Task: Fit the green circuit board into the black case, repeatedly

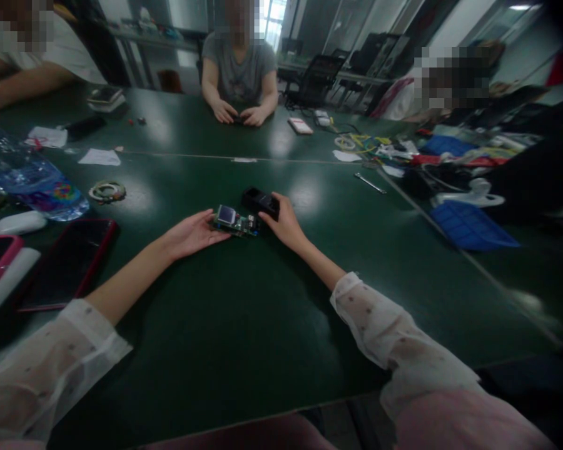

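Both pieces are gripped: my left hand [194, 234] holds the circuit board [237, 220], my right hand [286, 224] the black case [257, 199]; I'd touch only the board's edges.

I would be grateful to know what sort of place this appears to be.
Probably an electronics workshop or lab: a circuit board in the left hand, a wrench and tangled cables on the green table.
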{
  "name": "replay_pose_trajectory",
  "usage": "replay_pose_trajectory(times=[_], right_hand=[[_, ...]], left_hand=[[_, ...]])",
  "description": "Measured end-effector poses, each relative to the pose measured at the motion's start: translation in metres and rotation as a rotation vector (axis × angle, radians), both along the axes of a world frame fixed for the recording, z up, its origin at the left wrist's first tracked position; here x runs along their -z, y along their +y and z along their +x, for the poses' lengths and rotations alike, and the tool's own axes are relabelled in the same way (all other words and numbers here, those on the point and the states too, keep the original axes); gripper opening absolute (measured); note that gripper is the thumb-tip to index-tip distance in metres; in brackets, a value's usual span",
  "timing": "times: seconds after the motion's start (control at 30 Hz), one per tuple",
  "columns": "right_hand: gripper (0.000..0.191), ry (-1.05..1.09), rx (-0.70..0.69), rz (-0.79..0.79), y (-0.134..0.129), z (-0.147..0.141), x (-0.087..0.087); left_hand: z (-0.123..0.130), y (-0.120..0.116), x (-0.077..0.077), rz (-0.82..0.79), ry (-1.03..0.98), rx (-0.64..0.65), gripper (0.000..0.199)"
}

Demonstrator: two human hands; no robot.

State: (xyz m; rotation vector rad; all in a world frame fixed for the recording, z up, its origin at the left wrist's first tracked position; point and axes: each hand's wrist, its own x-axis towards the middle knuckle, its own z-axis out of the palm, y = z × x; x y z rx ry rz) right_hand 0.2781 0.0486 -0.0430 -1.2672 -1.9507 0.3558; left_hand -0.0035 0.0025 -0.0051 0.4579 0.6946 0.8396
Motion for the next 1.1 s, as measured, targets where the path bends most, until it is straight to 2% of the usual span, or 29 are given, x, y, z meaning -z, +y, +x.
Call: replay_pose_trajectory(times=[0.23,0.43,0.73,0.87,1.1], right_hand=[[0.054,-0.026,0.038,0.044,-0.0027,-0.0015,-0.0018],[0.06,-0.073,0.056,0.063,-0.0061,-0.0045,-0.006],[0.056,-0.18,0.119,0.09,-0.0081,-0.0056,-0.0073],[0.059,-0.171,0.134,0.091,-0.0086,-0.0056,-0.0069],[0.05,-0.09,0.106,0.068,-0.0061,-0.0029,-0.0044]], left_hand=[[0.0012,-0.0005,-0.0018,0.002,0.019,0.008,0.043],[0.0018,-0.0003,-0.0019,-0.001,0.02,-0.005,0.038],[-0.0013,0.0023,0.0038,0.012,0.001,0.015,0.033],[-0.0016,0.0023,0.004,0.012,0.002,0.014,0.036],[-0.0003,0.0007,0.0013,0.014,0.0,0.021,0.039]])
